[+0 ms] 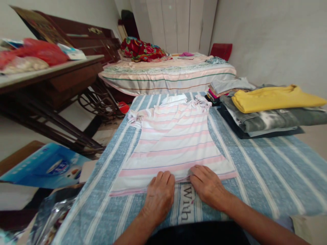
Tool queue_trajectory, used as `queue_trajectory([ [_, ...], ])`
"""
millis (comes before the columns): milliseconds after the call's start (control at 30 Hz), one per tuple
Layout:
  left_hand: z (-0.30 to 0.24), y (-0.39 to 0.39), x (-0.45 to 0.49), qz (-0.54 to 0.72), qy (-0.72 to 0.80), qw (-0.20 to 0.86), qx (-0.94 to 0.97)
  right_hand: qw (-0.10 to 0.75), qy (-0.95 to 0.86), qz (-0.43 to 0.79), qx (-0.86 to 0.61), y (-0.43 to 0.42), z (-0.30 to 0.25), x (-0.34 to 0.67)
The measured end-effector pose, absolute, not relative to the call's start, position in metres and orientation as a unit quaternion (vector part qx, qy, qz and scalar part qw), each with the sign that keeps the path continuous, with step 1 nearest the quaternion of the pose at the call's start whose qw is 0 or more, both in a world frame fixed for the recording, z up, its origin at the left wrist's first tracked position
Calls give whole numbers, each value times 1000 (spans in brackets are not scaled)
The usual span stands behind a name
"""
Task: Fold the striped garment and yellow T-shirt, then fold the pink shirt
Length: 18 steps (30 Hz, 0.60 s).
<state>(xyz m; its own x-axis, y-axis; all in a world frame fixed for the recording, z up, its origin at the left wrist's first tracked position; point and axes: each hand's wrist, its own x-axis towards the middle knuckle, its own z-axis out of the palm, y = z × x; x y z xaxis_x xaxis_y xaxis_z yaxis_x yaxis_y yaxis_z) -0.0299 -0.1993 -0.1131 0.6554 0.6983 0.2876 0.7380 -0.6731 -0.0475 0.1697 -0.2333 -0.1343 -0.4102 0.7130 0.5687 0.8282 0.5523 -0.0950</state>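
A pink-and-white striped T-shirt (pixel 176 136) lies spread on the blue striped bedcover (pixel 109 177), its hem towards me and its gathered short sleeves at the far end. My left hand (pixel 160 190) is closed on the hem near its middle, fingers curled over the edge. A little to the right, my right hand (pixel 206 183) pinches the same hem, its thumb hidden under the fingers. Between my hands the cover shows the printed word "With". A small white folded cloth (pixel 175 99) rests just beyond the shirt's neckline.
Folded clothes, a yellow garment (pixel 278 97) on top, are stacked at the right; a smaller pile (pixel 230 85) stands behind them. On the left are a sewing-machine table (pixel 76 68) and a blue box (pixel 48 166). Another bed (pixel 166 80) is at the back.
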Motion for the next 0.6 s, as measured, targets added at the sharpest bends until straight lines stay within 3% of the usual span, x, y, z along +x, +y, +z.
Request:
queue_trajectory([
  [300, -121, -199, -36, -138, -381, 90, -910, 217, -799, -161, -537, -251, -141, 214],
  [600, -131, -198, -44, -223, -322, 124, -912, 289, -828, -134, -461, -268, -132, 237],
])
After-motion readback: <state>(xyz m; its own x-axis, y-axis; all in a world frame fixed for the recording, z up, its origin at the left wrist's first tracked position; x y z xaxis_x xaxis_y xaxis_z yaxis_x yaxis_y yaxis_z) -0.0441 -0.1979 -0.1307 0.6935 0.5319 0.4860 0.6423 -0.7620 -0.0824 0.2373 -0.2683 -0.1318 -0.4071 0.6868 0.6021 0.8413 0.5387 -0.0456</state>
